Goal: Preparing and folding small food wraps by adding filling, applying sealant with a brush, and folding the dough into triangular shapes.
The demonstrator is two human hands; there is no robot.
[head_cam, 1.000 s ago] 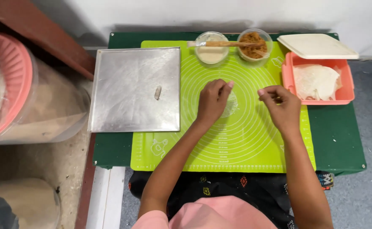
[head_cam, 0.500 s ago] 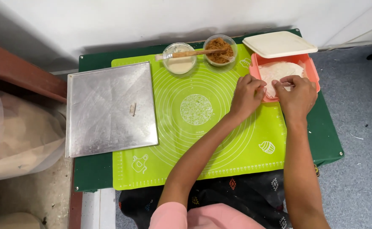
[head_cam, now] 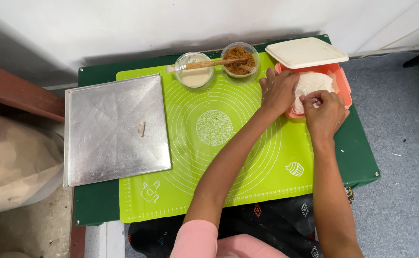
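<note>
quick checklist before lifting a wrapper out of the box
1. Left hand on the wrappers: ok, it rests at their left edge.
2. Right hand has an edge: ok, fingers pinch at the near side.
3. Only one sheet pinched: cannot tell.
4. Lid off the box: ok, it sits at the box's far end.
5. Mat centre free: ok, nothing lies on it.
6. Brush out of the way: ok, it lies across the two bowls.

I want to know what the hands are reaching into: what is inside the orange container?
The orange container holds a pile of thin white sheets. Both hands, left hand and right hand, cover the pile's near edge; its depth is hidden.
</note>
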